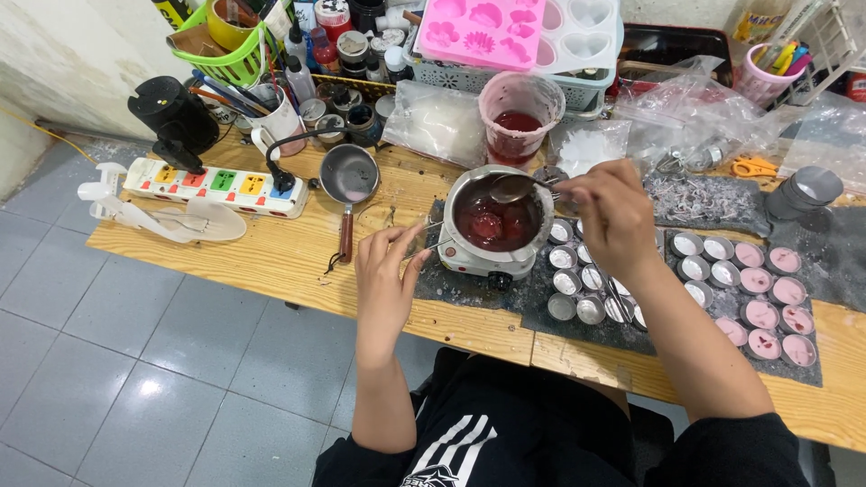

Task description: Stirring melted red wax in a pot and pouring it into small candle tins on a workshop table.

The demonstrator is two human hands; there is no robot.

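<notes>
While red wax melts in the small round metal pot (494,223) near the desk's (271,252) front edge, right hand (615,215) clenched on metal spoon (516,187), left hand (386,271) pinching pot's thin handle (422,247). Stirring step; next, probably steady scooping without spills.

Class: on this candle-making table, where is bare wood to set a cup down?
Bare wood lies along the near table edge, between the power strip and the melting pot. Right of the pot, tin cups crowd the mat; the back is cluttered.
</notes>
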